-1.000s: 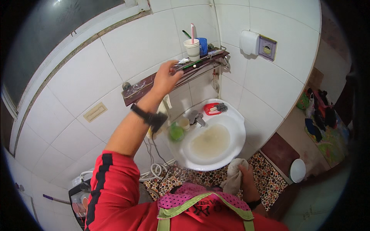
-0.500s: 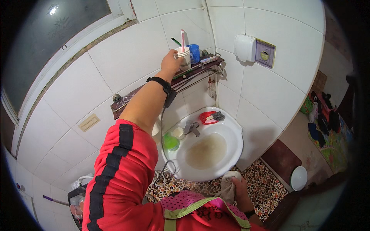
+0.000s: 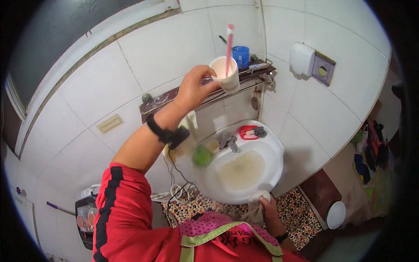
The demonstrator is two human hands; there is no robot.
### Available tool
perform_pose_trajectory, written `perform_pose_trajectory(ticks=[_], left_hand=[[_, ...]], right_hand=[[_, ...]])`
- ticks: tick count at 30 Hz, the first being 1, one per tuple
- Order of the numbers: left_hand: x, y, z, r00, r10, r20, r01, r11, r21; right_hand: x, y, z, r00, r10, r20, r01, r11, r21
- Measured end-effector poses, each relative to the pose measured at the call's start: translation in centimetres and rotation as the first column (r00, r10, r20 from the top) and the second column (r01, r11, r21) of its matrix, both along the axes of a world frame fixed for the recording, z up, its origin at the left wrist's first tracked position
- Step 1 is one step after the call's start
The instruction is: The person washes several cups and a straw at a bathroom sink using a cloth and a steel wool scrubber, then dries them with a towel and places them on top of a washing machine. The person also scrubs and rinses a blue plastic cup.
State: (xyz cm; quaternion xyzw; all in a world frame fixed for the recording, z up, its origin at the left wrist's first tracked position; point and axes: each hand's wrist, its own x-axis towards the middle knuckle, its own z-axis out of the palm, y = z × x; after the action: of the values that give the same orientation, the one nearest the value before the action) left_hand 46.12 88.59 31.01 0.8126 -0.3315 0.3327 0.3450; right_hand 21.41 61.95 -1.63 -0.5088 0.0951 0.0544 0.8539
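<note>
My left hand (image 3: 196,86) grips a white cup (image 3: 232,83) by its side, in front of the wall shelf (image 3: 166,98). A pink toothbrush (image 3: 229,50) stands in that cup, leaning on the rim. Behind it, a blue cup (image 3: 241,56) sits on the shelf. Low at the right, by the front rim of the white sink (image 3: 277,155), my right hand (image 3: 271,210) is closed around a greyish-beige cloth (image 3: 254,209) that hangs down. Cloudy brownish water (image 3: 242,171) lies in the basin.
Along the sink's back edge are a grey faucet (image 3: 228,142), a red soap dish (image 3: 248,132) and a green container (image 3: 202,155). A white box (image 3: 302,59) and a socket plate (image 3: 323,70) are on the right wall. Dark cables hang below my left wrist.
My left hand has drawn the white cup with the toothbrush off the shelf, toward me, and tilted it. The view has shifted leftward. My right hand still holds the cloth by the sink.
</note>
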Motion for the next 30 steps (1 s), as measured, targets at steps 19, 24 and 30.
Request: perform_pose_trajectory(ticks=[19, 24, 30], left_hand=[[-25.0, 16.1, -20.7, 0.962, -0.026, -0.271, 0.08, 0.978, 0.192], [-28.6, 21.1, -21.4, 0.951, 0.168, -0.259, -0.134, 0.98, 0.145], [-32.3, 25.5, -22.4, 0.872, 0.395, -0.289, -0.376, 0.919, 0.12]], right_hand=[[2.5, 14.8, 4.4, 0.919, 0.367, -0.142, -0.384, 0.915, -0.121], [2.4, 18.5, 5.3, 0.854, 0.51, -0.099, -0.518, 0.822, -0.236], [2.9, 21.5, 5.5, 0.804, 0.576, -0.144, -0.591, 0.754, -0.286]])
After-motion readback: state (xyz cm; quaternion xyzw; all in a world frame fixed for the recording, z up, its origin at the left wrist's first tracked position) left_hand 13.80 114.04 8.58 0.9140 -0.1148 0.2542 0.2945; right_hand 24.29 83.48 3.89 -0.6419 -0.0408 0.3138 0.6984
